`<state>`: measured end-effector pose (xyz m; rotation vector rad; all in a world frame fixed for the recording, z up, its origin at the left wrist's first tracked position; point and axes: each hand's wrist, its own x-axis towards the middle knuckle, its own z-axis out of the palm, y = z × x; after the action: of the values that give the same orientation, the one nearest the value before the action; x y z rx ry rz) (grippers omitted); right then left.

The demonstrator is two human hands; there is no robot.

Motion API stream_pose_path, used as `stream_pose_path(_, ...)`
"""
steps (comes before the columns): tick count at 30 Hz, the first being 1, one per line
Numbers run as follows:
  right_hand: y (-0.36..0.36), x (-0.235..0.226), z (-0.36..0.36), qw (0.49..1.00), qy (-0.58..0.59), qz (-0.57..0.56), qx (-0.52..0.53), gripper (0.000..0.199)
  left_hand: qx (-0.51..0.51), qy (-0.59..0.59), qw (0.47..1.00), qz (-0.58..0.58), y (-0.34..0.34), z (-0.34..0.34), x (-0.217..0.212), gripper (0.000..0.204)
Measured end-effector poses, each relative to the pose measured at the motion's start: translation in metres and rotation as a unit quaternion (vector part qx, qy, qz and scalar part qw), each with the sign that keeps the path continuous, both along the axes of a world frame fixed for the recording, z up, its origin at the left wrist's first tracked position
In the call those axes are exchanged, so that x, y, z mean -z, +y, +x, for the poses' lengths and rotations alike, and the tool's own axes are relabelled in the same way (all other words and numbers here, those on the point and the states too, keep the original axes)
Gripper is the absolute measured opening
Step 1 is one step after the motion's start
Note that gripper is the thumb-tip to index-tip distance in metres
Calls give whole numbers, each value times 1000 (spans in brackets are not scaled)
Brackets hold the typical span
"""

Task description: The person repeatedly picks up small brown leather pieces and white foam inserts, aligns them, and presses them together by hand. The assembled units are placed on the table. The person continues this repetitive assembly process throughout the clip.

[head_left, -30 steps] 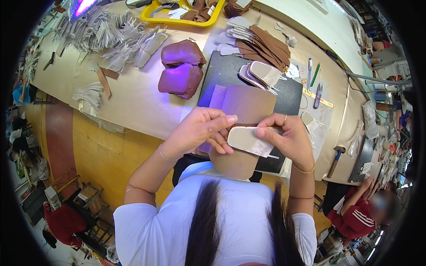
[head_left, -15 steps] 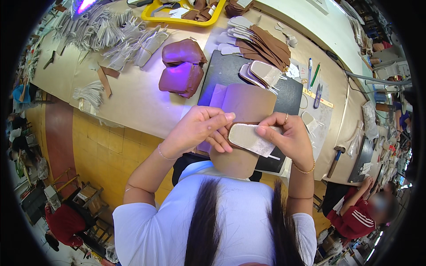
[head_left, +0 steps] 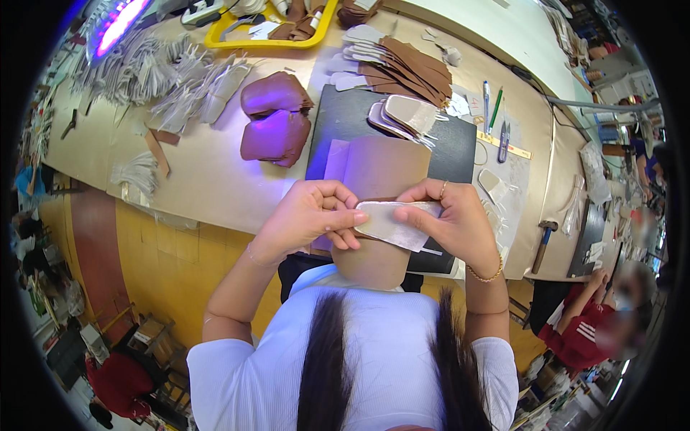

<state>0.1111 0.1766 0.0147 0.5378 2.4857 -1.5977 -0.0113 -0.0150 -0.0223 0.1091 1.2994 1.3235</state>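
Between my two hands is a pale, tongue-shaped leather piece with a brown edge and a short white strip at its lower right. My left hand pinches its rounded left end between thumb and fingers. On its right part, my right hand grips the upper edge, thumb on the pale face and fingers behind. Beneath it lies a wide tan curved sheet, running from the black board toward my lap. Similar pale pieces with white strings are stacked at the board's far side.
Two folded brown leather bundles lie left of the board. Beyond it are brown strips and a yellow tray. Pens, thread snips and a hammer lie to the right. Pale bundles fill the far left. People sit nearby.
My left thumb has come down onto the rounded end of the leather piece. My right fingers now lie along its upper edge. The whole view has shifted slightly.
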Motion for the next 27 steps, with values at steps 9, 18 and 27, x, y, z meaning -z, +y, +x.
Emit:
stream_pose_path(9, 7, 11, 14, 977, -5, -192, 94, 45, 0, -26, 1000, 11, -1, 0, 7, 15)
stream_pose_path(18, 3, 12, 16, 994, -6, -50, 99, 50, -15, -5, 1000, 14, 2, 4, 13, 12)
stream_pose_path(27, -42, 0, 28, 898, 237, 367, -47, 81, -15, 56, 998, 26, 0, 4, 12, 12)
